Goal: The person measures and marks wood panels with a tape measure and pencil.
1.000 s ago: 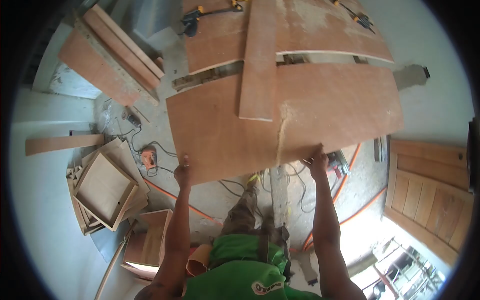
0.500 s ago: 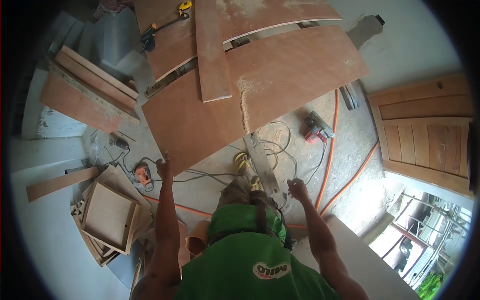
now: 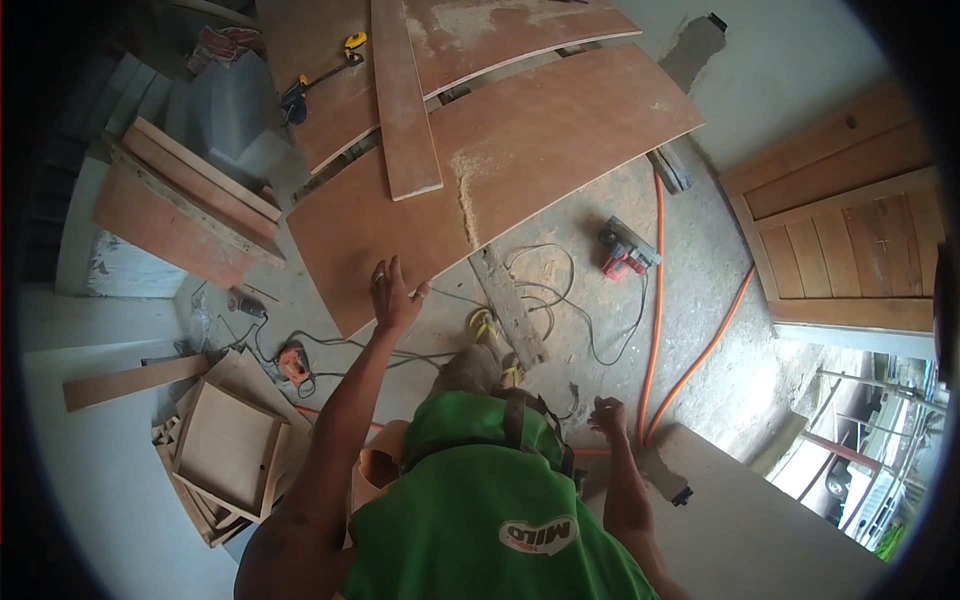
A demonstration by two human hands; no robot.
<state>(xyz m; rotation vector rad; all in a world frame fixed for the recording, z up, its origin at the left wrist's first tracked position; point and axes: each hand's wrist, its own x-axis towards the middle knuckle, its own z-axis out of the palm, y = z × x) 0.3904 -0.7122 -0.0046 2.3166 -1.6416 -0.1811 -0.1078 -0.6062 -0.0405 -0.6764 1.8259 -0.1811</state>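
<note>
My left hand (image 3: 396,298) is open, its fingers spread over the near edge of a large plywood sheet (image 3: 560,140). A long, narrow plywood strip (image 3: 405,120) lies across that sheet, beside a line of sawdust (image 3: 466,200). Off to the right, my right hand (image 3: 608,416) hangs above the floor near an orange hose (image 3: 652,330). Its fingers are curled in, and nothing shows in them. A red circular saw (image 3: 626,252) rests on the floor beyond it, with its cord looping nearby.
A wooden beam (image 3: 508,305) sticks out under the sheet near my feet. Left on the floor are an orange power tool (image 3: 294,364), a grinder (image 3: 246,304) and stacked wooden drawers (image 3: 228,445). A yellow-and-black clamp (image 3: 325,75) lies on the far plywood. A panelled door (image 3: 845,215) stands right.
My left hand has moved right along the sheet's near edge from its corner, and its fingers have spread. My right hand has dropped lower and closer to me. The view has shifted slightly.
</note>
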